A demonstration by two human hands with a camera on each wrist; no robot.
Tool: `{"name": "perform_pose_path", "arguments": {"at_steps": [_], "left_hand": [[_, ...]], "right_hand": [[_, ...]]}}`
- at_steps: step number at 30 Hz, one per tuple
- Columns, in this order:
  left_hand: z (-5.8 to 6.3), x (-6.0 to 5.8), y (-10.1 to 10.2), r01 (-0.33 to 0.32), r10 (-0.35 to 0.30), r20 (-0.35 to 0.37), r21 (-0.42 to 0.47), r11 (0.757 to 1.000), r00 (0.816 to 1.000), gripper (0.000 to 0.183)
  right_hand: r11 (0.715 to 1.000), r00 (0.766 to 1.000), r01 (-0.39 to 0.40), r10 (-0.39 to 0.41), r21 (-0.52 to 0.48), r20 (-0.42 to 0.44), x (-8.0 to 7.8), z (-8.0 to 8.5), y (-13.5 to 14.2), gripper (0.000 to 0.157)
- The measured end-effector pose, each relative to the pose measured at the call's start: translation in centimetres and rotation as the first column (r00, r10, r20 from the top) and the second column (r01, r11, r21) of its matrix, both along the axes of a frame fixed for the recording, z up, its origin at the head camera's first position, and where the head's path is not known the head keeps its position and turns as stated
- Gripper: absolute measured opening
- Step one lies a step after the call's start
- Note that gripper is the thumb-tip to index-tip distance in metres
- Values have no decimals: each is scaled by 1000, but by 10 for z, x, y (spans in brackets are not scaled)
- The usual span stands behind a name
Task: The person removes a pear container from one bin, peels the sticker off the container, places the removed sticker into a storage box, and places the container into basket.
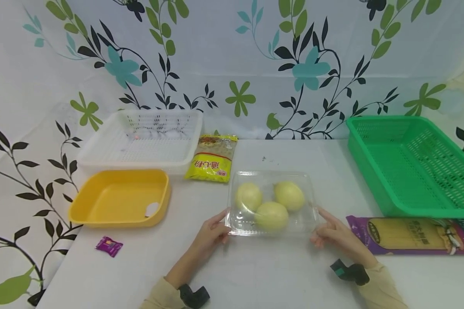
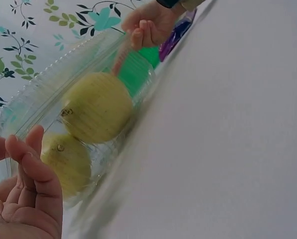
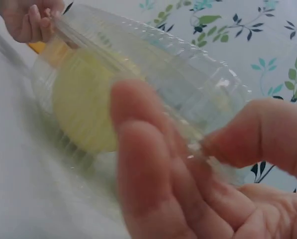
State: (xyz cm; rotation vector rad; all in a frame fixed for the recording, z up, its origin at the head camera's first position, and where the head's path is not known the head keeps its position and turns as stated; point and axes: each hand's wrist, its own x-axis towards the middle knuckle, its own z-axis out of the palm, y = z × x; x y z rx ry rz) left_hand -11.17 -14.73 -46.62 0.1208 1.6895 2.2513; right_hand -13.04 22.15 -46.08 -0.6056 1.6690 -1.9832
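A lidded clear plastic box (image 1: 270,201) is between my two hands, holding three round yellow-green fruits (image 1: 271,216). My left hand (image 1: 212,234) pinches the box's rim at its left front corner. On the opposite side, my right hand (image 1: 336,235) pinches the rim between thumb and index finger, as the right wrist view shows close up. The box's underside is close over the white table. Through its wall in the left wrist view, two fruits (image 2: 98,107) show, each with a dark spot at its end.
Behind the box stands a yellow bag (image 1: 212,159) of dry food. A white basket (image 1: 143,165) and a yellow tray (image 1: 120,219) are at left, near a small purple packet (image 1: 109,246). At right, a green basket (image 1: 429,211) stands behind a purple noodle pack (image 1: 417,236).
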Motion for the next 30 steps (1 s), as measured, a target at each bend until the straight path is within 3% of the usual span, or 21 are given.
{"name": "perform_pose_path", "arguments": {"at_steps": [5,12,15,20,25,30], "left_hand": [[7,-4,-8,-2,-2,-40,-78,997,999,57],[32,-8,-15,-13,-5,-97,-186,982,995,51],[35,-11,-18,-32,2,-141,-210,977,990,52],[44,-18,-17,-97,81,-150,-100,990,985,50],[55,-26,-17,-207,205,-124,-8,978,971,47],[65,-32,-28,-219,218,-136,8,976,966,45]], "right_hand": [[999,1000,2,-3,-54,-21,1,0,-13,68],[992,1000,10,-12,-123,-18,0,6,-26,67],[985,1000,-2,-2,-171,-24,-1,8,-30,68],[980,999,13,-19,-198,-30,-3,13,-40,68],[982,997,65,-70,-177,-21,-9,21,-55,66],[991,997,71,-74,-118,-28,-20,28,-66,64]]}}
